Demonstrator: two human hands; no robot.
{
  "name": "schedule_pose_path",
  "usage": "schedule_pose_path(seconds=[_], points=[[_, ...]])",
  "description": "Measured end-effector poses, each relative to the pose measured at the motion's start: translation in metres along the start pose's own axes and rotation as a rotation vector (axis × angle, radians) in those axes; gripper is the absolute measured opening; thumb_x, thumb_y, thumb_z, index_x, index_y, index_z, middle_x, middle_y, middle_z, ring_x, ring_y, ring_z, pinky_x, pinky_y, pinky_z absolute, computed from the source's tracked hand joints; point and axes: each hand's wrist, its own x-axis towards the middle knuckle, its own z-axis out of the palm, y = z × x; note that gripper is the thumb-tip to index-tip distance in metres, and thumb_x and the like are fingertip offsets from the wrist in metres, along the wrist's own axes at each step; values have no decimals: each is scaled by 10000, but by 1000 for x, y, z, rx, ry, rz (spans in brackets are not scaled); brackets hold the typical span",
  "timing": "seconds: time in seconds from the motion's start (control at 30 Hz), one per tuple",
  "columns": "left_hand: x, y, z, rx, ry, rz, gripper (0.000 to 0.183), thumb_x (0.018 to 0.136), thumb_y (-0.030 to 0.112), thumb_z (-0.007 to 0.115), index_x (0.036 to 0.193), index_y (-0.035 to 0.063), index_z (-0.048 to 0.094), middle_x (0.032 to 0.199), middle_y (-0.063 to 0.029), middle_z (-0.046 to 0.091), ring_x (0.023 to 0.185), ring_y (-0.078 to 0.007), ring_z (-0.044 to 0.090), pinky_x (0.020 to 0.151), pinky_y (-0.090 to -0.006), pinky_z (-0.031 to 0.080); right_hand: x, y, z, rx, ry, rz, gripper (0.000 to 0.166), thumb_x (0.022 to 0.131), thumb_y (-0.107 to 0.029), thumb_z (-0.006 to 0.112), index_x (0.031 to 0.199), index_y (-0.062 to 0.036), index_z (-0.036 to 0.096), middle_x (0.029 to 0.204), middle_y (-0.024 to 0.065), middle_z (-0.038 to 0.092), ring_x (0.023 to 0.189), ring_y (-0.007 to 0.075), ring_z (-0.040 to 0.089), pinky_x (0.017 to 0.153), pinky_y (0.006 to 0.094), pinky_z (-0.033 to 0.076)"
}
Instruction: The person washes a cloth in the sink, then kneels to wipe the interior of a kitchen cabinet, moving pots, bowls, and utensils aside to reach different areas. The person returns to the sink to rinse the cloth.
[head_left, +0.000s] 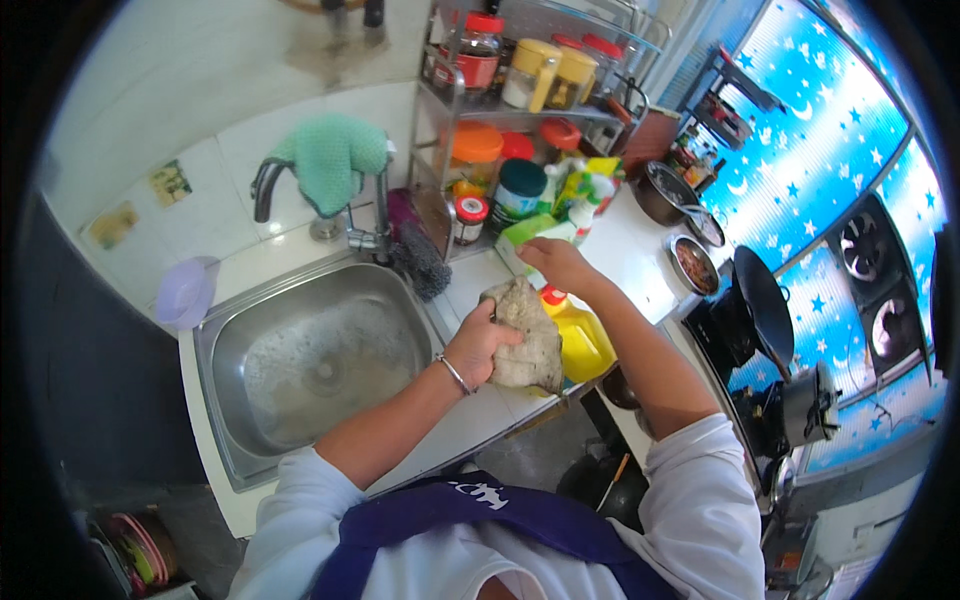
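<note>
My left hand grips a dingy beige rag above the counter, just right of the sink. The thumb lies across the cloth's front. Beyond the rag, my right hand is at a green and white package, its fingers overlapping the near side. Whether those fingers hold the package or only touch it is unclear. A yellow plastic jug with a red cap stands behind the rag, partly covered by it and by my right forearm.
A steel sink holds shallow cloudy water. A green cloth drapes the faucet. Beside it lies a grey scrubber. A metal rack carries jars. Farther right are a bowl of food and a wok.
</note>
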Motion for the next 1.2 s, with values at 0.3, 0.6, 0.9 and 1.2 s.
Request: schedule_pose_path(seconds=[0.3,0.6,0.9,1.2], points=[[22,-5,2,44,242,207,546,644,-162,477,1151,23,398,1097,-115,502,1020,-254,520,849,-371,463,-3,-13,-6,-126,-2,-59,412,874,-389,425,1066,-56,573,962,193,606,925,368,553,804,413,432],[109,-123,-140,156,264,513,185,784,74,533,967,87,506,824,-34,521,722,-163,498,629,-299,431,38,17,4,-156,-302,-513,322,805,-155,485,1081,9,507,1074,198,524,974,325,506,830,400,403],[8,-46,38,219,567,282,600,556,-61,496,1143,53,462,835,-110,513,795,-229,516,550,-334,383,44,86,-3,-113,-114,-440,379,905,-297,419,1051,30,544,894,152,577,816,225,544,693,302,426],[-76,9,-19,122,632,520,439,578,-44,585,1005,41,525,829,-121,547,779,-259,558,595,-407,453,-71,-111,15,543,194,-470,344,847,-177,553,1119,32,537,1068,159,593,935,256,563,803,348,454]])
